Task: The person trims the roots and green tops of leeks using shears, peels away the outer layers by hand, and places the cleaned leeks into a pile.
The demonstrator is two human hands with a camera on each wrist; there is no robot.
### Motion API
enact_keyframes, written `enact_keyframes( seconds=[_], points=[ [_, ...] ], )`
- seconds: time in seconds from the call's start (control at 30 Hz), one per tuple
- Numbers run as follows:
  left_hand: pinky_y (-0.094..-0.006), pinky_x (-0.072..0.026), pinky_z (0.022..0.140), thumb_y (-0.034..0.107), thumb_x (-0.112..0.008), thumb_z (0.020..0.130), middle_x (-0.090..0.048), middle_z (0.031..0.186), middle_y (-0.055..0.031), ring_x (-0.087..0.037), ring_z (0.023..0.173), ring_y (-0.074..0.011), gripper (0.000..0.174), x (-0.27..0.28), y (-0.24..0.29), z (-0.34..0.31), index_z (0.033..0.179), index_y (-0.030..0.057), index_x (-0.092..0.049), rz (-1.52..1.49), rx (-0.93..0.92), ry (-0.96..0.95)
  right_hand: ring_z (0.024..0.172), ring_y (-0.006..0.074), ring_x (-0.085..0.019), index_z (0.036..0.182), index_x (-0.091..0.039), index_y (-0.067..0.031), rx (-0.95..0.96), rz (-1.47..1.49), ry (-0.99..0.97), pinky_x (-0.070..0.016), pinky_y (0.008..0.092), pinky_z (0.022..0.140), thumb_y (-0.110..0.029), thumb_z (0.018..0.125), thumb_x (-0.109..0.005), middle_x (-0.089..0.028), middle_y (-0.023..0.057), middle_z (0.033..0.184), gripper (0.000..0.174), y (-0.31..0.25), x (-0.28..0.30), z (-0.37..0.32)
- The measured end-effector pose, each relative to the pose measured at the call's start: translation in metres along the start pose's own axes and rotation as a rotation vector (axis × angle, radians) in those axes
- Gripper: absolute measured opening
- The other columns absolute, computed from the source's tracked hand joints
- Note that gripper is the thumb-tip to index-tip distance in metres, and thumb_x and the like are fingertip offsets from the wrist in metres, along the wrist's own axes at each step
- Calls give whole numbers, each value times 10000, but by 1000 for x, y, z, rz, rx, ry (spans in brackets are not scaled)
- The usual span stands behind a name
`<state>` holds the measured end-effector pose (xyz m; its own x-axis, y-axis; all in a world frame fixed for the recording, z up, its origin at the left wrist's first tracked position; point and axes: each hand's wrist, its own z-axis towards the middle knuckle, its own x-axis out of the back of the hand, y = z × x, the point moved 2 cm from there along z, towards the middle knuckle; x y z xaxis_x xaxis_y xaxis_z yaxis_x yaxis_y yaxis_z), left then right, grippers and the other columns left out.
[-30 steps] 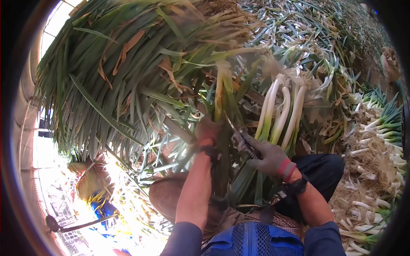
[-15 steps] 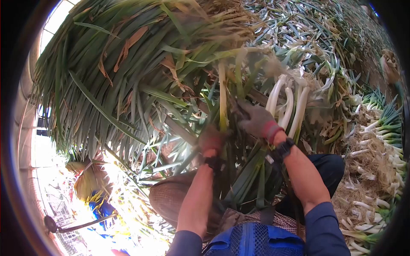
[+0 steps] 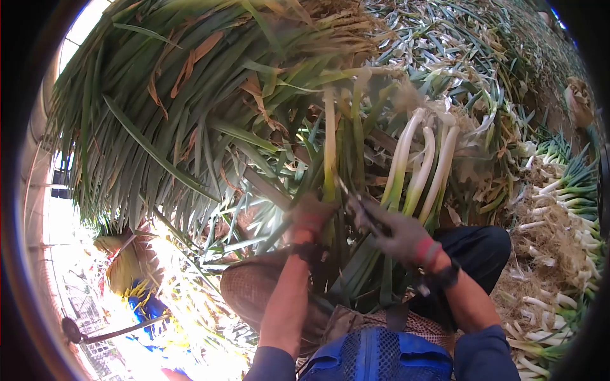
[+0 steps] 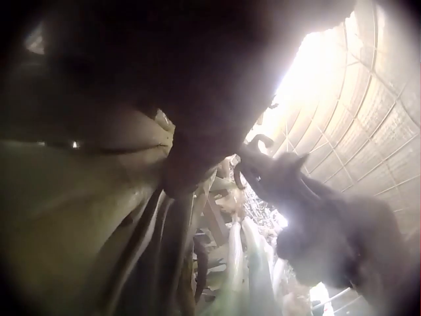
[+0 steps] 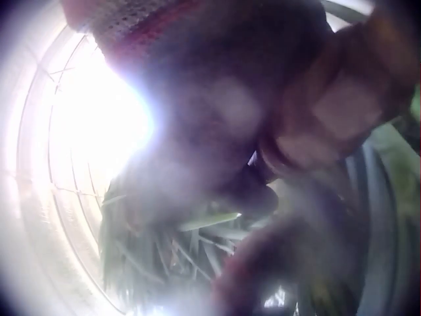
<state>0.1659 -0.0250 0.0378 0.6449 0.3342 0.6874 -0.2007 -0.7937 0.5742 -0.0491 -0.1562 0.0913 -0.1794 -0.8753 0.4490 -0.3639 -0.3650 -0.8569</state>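
In the head view the gloved left hand [image 3: 311,214] grips a leek [image 3: 329,149] by its green part, the pale stem standing up above the fist. Just to its right, the gloved right hand [image 3: 400,236] is curled round a slim dark tool [image 3: 361,206], whose tip points up beside the leek. Several white-stemmed leeks [image 3: 427,165] lie beyond the right hand, roots away from the body. The left wrist view shows the dark left hand [image 4: 204,145] close up and the right hand [image 4: 329,224] beside it. In the right wrist view the right hand [image 5: 191,118] is blurred.
A large heap of long green leaves [image 3: 159,108] fills the upper left. Leaf scraps [image 3: 470,57] cover the ground at the upper right. Rows of leeks with roots [image 3: 559,254] line the right edge. A metal rod [image 3: 127,329] juts in at the lower left.
Since half a second ago the right hand has come down and back toward the lap, the tool showing again. The left hand still grips the leek, nearly in place.
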Motion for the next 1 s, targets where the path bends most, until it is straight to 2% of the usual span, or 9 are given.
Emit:
enact_keyframes(
  seconds=[0.1, 0.2, 0.3, 0.4, 0.5, 0.57, 0.7, 0.8, 1.0],
  points=[
    [-471, -582, 916, 584, -754, 822, -771, 1076, -259, -748, 1062, -414, 636, -6, 8, -2, 1132, 30, -764, 202, 26, 23, 943, 451, -702, 1621, -429, -285, 37, -120, -19, -556, 516, 868, -349, 848, -721, -704, 238, 1051, 828, -16, -7, -41],
    [-484, -570, 951, 514, -744, 831, -758, 1132, -267, -736, 1105, -413, 579, -12, 27, -16, 1143, 26, -738, 274, 36, 35, 994, 458, -689, 1634, -410, -266, -136, -275, -10, -545, 519, 904, -350, 849, -712, -694, 253, 1055, 846, -30, 5, -31],
    [-492, -559, 981, 510, -733, 844, -746, 1178, -271, -722, 1138, -420, 604, -8, 38, -25, 1195, 20, -709, 227, 84, 14, 1013, 463, -682, 1639, -399, -257, -148, -292, 103, -536, 529, 926, -337, 846, -708, -688, 268, 1039, 855, -12, 13, -8],
    [-494, -558, 982, 533, -728, 852, -745, 1183, -272, -718, 1143, -425, 636, -12, 33, -18, 1217, 13, -699, 270, 92, -20, 991, 461, -687, 1636, -401, -272, -53, -162, 112, -535, 535, 926, -323, 853, -702, -682, 282, 1020, 841, -13, 20, -17],
    [-493, -560, 982, 519, -735, 844, -746, 1180, -274, -719, 1142, -426, 634, -16, 34, -16, 1222, 12, -695, 249, 127, 21, 973, 461, -693, 1632, -403, -277, -145, -192, -118, -541, 545, 906, -315, 850, -702, -693, 276, 1006, 838, -27, 14, -41],
    [-497, -560, 983, 508, -740, 839, -745, 1180, -277, -719, 1142, -428, 640, -16, 33, -17, 1239, 12, -685, 233, 114, 3, 963, 462, -695, 1626, -411, -274, -147, -215, -52, -548, 547, 892, -326, 849, -703, -702, 267, 988, 831, -30, 13, -36],
    [-498, -559, 988, 522, -748, 837, -743, 1191, -277, -718, 1146, -427, 675, -16, 30, -16, 1271, 11, -667, 247, 121, -8, 952, 440, -709, 1632, -416, -293, -112, -275, 133, -550, 503, 882, -335, 816, -714, -719, 239, 997, 870, -9, 18, 18],
    [-477, -544, 1011, 491, -808, 795, -738, 1231, -256, -711, 1167, -406, 730, -14, 31, -15, 1312, -6, -671, 203, 127, -11, 1036, 460, -703, 1582, -475, -254, -197, -302, 119, -563, 525, 935, -286, 830, -679, -735, 255, 1085, 780, -22, 47, 68],
    [-471, -546, 1002, 470, -836, 781, -755, 1199, -237, -722, 1147, -391, 662, -16, 27, -16, 1243, 13, -715, 132, 127, 2, 1096, 461, -696, 1549, -515, -200, -180, -353, 313, -536, 513, 1002, -298, 828, -670, -736, 263, 1153, 743, -4, 67, 151]
  ],
)
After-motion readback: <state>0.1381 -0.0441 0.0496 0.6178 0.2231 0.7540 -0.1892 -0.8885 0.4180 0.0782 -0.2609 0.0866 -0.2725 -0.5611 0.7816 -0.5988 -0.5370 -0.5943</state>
